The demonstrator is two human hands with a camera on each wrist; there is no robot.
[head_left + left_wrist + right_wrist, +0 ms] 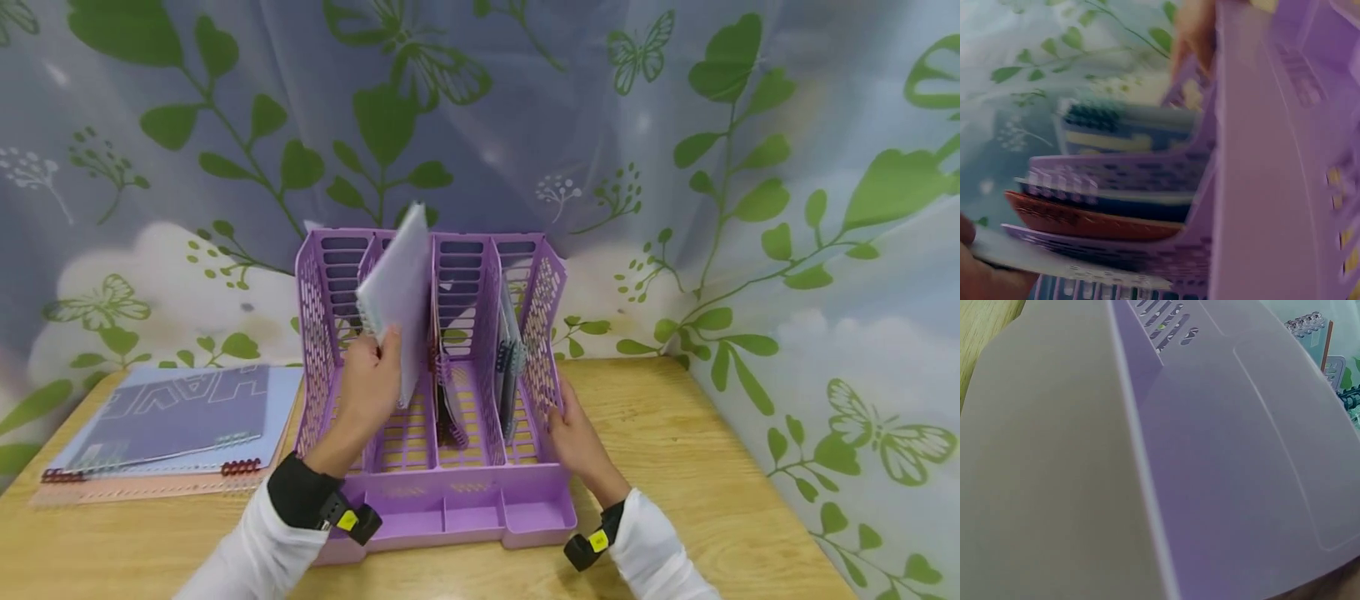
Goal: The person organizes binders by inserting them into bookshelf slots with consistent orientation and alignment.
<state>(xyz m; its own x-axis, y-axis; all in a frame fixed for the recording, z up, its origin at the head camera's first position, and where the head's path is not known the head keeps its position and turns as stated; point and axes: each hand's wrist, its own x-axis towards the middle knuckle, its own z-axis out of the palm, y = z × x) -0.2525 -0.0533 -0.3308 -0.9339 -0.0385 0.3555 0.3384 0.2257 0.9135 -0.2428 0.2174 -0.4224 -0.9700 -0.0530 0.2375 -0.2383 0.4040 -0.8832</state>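
Observation:
In the head view, my left hand (pixel 367 379) pinches a pale spiral notebook (pixel 401 292) between thumb and fingers. The notebook leans to the right, its lower end in the second slot from the left of a purple file organizer (pixel 465 475). Its coil side faces left. In the left wrist view, the notebook (pixel 1054 262) lies along a slotted divider. My right hand (pixel 581 442) grips the front edge of the organizer's right side wall. Spiral notebooks (pixel 450 400) stand in the third slot, and others (pixel 510 367) stand in the rightmost slot.
Left of the organizer, several spiral notebooks (pixel 172 425) lie stacked on the wooden table (pixel 660 467). Shallow trays (pixel 536 504) run along the organizer's front. Behind everything hangs a leaf-and-butterfly patterned curtain (pixel 525 125), which continues along the right side.

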